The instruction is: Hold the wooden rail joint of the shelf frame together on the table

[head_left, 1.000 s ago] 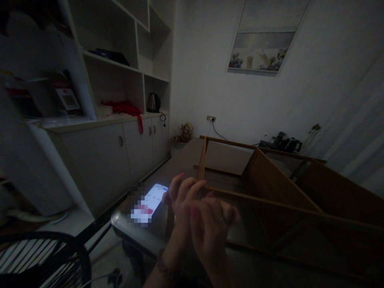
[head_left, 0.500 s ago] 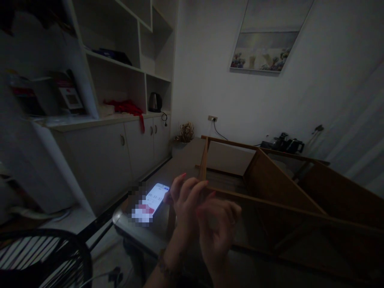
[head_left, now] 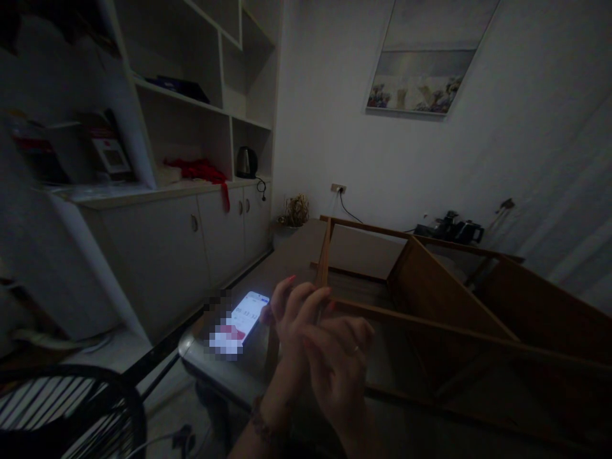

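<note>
In the middle foreground my left hand [head_left: 292, 325], with a bracelet at the wrist, is raised with its fingers curled. Its palm side is hidden, so what it holds, if anything, cannot be made out. Close against it on the right is my right hand [head_left: 337, 360], a ring on one finger, thumb and fingers drawn together in a pinch beside the left palm. Anything in that pinch is too small or dark to name. Behind both hands lies a brown wooden frame [head_left: 373, 310] with slanting panels. A lit phone [head_left: 246, 317] showing a timer rests left of my left hand.
The phone and frame lie on a table [head_left: 299, 245]. White cabinets [head_left: 157, 255] stand left, with an electric kettle [head_left: 247, 162] and red cloth [head_left: 203, 171] on them. A black slatted chair [head_left: 71, 408] is at lower left. A coffee pot [head_left: 469, 231] stands behind the frame.
My right hand has shifted slightly left and closer to my left hand. My left hand, the phone and the wooden frame stay almost where they were.
</note>
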`<act>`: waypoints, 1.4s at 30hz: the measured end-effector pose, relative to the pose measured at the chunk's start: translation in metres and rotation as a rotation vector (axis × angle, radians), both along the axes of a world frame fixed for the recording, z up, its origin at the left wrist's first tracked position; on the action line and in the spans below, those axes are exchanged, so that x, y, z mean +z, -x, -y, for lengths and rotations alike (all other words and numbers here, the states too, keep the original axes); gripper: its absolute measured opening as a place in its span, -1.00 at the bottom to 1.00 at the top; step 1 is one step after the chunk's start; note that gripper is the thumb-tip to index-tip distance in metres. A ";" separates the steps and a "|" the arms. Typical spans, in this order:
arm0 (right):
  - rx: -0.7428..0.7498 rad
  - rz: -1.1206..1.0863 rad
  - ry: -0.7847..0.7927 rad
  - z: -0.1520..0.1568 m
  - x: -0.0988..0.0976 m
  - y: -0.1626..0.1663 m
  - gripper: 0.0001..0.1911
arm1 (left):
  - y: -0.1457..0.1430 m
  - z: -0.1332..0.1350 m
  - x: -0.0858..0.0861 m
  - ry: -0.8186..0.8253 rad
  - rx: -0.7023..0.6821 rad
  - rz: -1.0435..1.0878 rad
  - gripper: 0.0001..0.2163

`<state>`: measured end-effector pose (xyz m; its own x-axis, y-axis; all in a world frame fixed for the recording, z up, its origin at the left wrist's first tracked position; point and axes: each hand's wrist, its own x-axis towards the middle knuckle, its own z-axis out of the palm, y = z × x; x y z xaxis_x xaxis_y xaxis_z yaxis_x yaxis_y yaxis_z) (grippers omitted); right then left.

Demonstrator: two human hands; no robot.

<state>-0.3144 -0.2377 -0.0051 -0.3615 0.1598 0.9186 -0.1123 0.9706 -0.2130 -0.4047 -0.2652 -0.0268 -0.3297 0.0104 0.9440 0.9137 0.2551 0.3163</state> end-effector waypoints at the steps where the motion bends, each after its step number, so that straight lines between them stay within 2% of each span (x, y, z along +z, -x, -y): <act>1: -0.007 0.010 -0.006 0.000 0.002 0.000 -0.75 | 0.000 0.000 0.000 -0.006 -0.004 -0.002 -0.89; 6: -0.030 0.082 -0.036 0.000 0.008 0.000 -0.66 | 0.001 -0.002 -0.002 -0.027 -0.031 -0.006 -0.86; 10: -0.046 0.140 -0.047 -0.001 0.002 0.000 -0.62 | 0.003 -0.003 -0.005 -0.016 -0.028 -0.012 -0.87; 13: -0.053 0.155 -0.025 -0.001 -0.005 -0.001 -0.67 | 0.004 -0.005 -0.007 -0.048 -0.024 -0.019 -0.86; 19: 0.003 0.137 0.148 0.003 -0.012 -0.004 -0.83 | 0.004 -0.005 -0.007 -0.048 -0.050 0.007 -0.87; 24: -0.035 0.030 0.193 0.010 -0.013 -0.004 -0.85 | 0.002 -0.003 -0.006 -0.039 -0.050 0.026 -0.87; 32: -0.237 -0.064 -0.067 0.008 -0.005 -0.010 -0.94 | -0.001 -0.004 -0.005 -0.042 -0.051 0.047 -0.89; 36: -0.373 -0.019 -0.173 0.006 -0.005 -0.016 -0.90 | 0.000 -0.005 -0.005 -0.052 -0.047 0.038 -0.88; 39: -0.407 0.022 -0.186 0.007 -0.006 -0.018 -0.84 | 0.000 -0.007 -0.005 -0.075 -0.036 0.025 -0.88; 42: -0.387 0.025 -0.133 0.007 -0.004 -0.017 -0.81 | 0.001 -0.006 -0.005 -0.064 -0.033 0.021 -0.90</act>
<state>-0.2970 -0.2452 -0.0095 -0.3208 0.1691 0.9319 0.2699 0.9595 -0.0812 -0.4053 -0.2587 -0.0319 -0.3501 -0.0388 0.9359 0.9142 0.2036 0.3504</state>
